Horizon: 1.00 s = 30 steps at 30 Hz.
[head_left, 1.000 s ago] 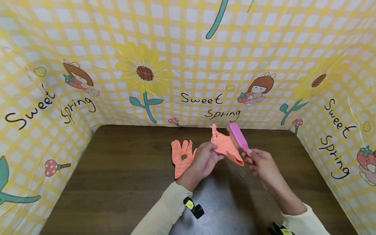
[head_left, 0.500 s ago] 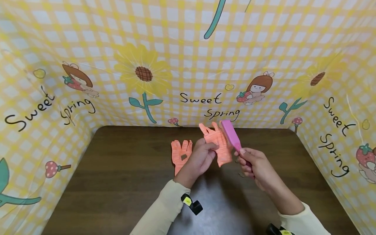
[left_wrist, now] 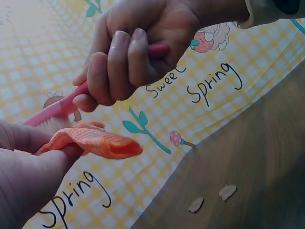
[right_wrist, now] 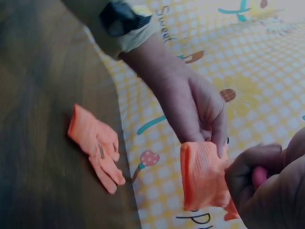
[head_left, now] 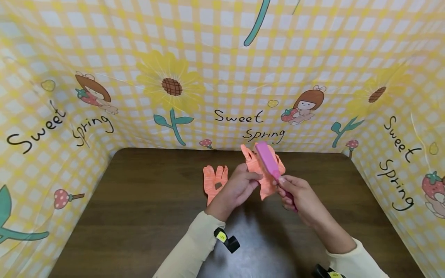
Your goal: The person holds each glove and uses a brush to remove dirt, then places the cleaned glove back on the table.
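Observation:
My left hand (head_left: 239, 186) pinches an orange knit glove (head_left: 255, 166) between thumb and fingers, holding it up over the table. The glove's cuff hangs toward me, as the right wrist view also shows with its cuff (right_wrist: 200, 174). Around the handle of a pink brush (head_left: 267, 158) curl the fingers of my right hand (head_left: 295, 193). The brush head lies across the held glove, back facing up; its pale bristles (left_wrist: 56, 123) show against the fabric in the left wrist view. A second orange glove (head_left: 211, 183) with a dark patch on it lies flat, partly behind my left wrist.
The dark wooden table (head_left: 146, 208) is enclosed by a yellow checked cloth (head_left: 229, 77) at the back and both sides. In the left wrist view, two small pale scraps (left_wrist: 228, 192) lie on the table. Black wrist cameras (head_left: 227, 240) sit on both sleeves.
The held glove has turned, its cuff swinging from lower right to pointing toward me. The brush has shifted left, from the glove's right edge to across it. The other glove stays put.

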### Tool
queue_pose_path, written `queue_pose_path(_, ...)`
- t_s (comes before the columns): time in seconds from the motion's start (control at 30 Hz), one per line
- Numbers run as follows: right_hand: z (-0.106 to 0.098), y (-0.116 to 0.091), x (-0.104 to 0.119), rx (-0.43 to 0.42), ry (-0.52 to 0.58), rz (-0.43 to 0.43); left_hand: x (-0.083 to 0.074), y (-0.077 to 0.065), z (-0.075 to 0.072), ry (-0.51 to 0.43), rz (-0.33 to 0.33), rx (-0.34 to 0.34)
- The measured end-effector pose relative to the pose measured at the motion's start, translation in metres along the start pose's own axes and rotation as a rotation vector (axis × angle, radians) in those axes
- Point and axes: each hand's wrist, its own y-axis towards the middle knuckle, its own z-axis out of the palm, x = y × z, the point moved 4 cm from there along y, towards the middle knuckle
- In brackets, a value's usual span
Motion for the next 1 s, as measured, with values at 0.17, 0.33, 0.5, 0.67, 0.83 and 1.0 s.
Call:
queue_pose_path(0.17, -0.004, -0.001, 0.002, -0.127, -0.096, 0.025, 0.002, 0.001, -0.001, 0.009, -0.010, 0.027)
queue_pose_path(0.33, -0.017, 0.000, 0.004, -0.219, -0.137, 0.033, 0.002, -0.001, -0.003, 0.022, -0.016, 0.056)
queue_pose_path(0.5, -0.038, 0.000, 0.006, -0.308, -0.095, -0.032, -0.001, -0.003, -0.007, 0.031, 0.007, 0.055)
queue_pose_path(0.67, -0.037, -0.004, 0.007, -0.192, -0.008, -0.068, -0.001, -0.001, -0.006, 0.010, 0.008, 0.040)
queue_pose_path(0.83, -0.016, -0.004, 0.004, -0.013, -0.015, -0.044, 0.001, 0.002, 0.005, -0.025, -0.005, 0.076)
queue_pose_path(1.0, -0.012, -0.003, 0.001, -0.065, -0.080, -0.013, 0.001, 0.002, 0.006, -0.012, -0.018, 0.071)
